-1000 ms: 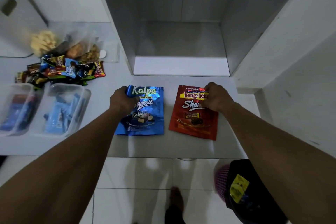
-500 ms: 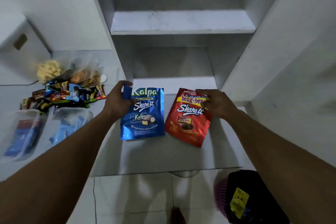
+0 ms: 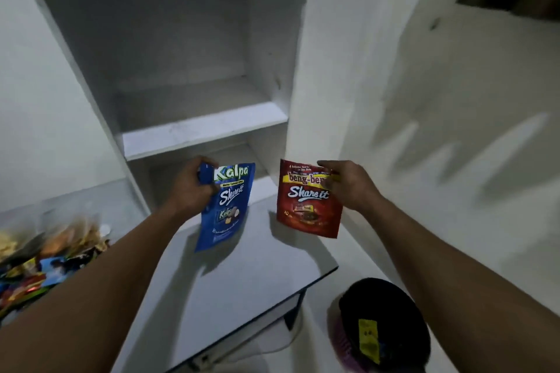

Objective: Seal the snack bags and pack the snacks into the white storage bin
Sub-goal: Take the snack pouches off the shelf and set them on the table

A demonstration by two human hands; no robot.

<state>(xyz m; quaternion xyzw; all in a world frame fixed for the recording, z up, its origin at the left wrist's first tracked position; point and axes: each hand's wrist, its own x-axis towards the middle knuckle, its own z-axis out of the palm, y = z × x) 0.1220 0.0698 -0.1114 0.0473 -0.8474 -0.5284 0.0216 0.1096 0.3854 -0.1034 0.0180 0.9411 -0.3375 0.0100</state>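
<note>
My left hand [image 3: 189, 186] grips the top left corner of a blue Kalpa snack bag [image 3: 227, 209], which hangs above the white table [image 3: 248, 269]. My right hand [image 3: 348, 185] pinches the top right of a red beng-beng snack bag [image 3: 306, 206], also lifted off the table. Both bags hang upright in front of the white shelf unit [image 3: 200, 127]. No white storage bin shows in this view.
A heap of small wrapped snacks and clear bags of chips [image 3: 45, 254] lies at the left edge of the table. A dark round basket with a yellow label [image 3: 385, 324] stands on the floor at the lower right. A white wall rises on the right.
Both hands have lifted the blue and red bags off the table and raised them toward the shelf. The view has tilted upward and the clear tubs at the left have dropped out of sight.
</note>
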